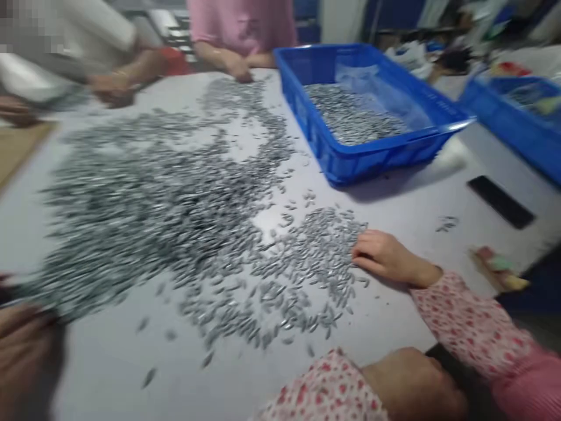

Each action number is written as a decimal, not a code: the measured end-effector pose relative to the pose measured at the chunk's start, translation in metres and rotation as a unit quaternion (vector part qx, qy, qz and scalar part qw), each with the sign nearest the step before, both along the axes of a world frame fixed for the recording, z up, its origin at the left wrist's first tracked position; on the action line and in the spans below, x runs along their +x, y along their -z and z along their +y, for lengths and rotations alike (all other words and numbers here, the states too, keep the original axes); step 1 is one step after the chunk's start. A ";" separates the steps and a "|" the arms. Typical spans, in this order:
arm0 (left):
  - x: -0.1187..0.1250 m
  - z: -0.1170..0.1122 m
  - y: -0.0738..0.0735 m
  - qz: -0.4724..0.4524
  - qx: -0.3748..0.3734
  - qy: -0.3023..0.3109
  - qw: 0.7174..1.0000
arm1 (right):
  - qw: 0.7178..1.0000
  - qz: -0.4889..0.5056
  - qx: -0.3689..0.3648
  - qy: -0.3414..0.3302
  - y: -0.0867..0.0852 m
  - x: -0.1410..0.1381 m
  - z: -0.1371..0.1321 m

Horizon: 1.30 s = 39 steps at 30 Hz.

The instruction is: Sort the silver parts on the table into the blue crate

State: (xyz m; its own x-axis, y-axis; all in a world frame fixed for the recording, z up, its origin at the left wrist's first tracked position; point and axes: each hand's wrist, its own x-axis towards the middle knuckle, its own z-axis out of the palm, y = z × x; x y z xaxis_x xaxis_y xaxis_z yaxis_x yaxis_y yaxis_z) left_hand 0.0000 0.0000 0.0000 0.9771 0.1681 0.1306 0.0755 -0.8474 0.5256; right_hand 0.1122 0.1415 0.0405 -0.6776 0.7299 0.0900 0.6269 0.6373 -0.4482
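Observation:
A wide heap of small grey metal pieces (pixel 175 204) covers the pale table (pixel 394 204). My right hand (pixel 385 257), in a pink floral sleeve, rests at the right edge of a smaller patch of pieces (pixel 307 263). Its fingers are curled together with the tips on the pieces. My left hand (pixel 412 383) sits at the bottom edge, closed like a fist against something dark (pixel 442 356) that I cannot make out. The picture is blurred by motion.
A blue crate (pixel 363 158) part full of the same pieces stands at the back right, and a second blue crate (pixel 517 123) is further right. Other people's hands (pixel 239 67) work at the far edge, one blurred hand (pixel 21 351) at the lower left. A black phone (pixel 499 202) lies to the right.

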 end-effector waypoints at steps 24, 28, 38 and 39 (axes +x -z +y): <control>0.018 -0.007 0.001 0.013 0.003 0.074 0.997 | 0.994 -0.021 -0.012 -0.110 -0.010 0.004 0.001; 0.018 -0.009 0.004 -0.003 0.008 0.066 0.998 | 0.992 -0.027 -0.003 -0.123 -0.010 0.004 0.001; 0.016 -0.008 0.002 0.004 -0.002 0.070 0.998 | 0.991 -0.089 0.040 -0.096 -0.013 0.004 0.001; 0.016 -0.008 0.003 0.005 0.000 0.070 0.998 | 0.991 -0.094 0.036 -0.089 -0.014 0.004 0.001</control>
State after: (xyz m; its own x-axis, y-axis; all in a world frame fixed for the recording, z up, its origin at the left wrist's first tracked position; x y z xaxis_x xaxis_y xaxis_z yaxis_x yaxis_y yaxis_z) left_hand 0.0164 -0.0084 -0.0025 0.9922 0.0289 0.1211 -0.0393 -0.8504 0.5247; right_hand 0.1160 0.1422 0.0541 -0.8049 0.5934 -0.0016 0.5694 0.7716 -0.2835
